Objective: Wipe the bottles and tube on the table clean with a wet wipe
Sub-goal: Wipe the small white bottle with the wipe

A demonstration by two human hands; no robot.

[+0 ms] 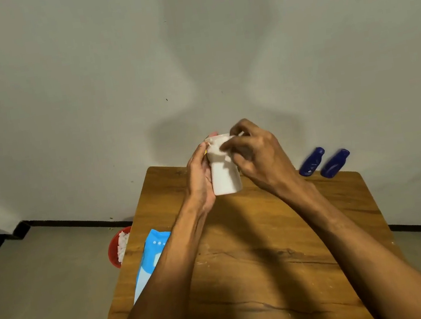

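Two bare hands hold a white bottle point(225, 177) in the air above the far edge of a wooden desk point(258, 247).

The left grip point(200, 177) is wrapped round the bottle's side. The bottle is plain, matte white, with a wide body and a narrower upper part. A small yellow mark shows by its neck. The right grip point(255, 155) is curled over the top and pinches a white wet wipe point(216, 149) against it. The wipe and the bottle's top are both white, so the line between them is hard to make out. A blue bottle point(311, 162) and a second blue bottle point(335, 163) sit side by side at the desk's far right corner. A blue and white wipes pack point(148, 261) lies at the left edge. A red bowl point(114, 251) holding white scraps sits on the floor beside it.
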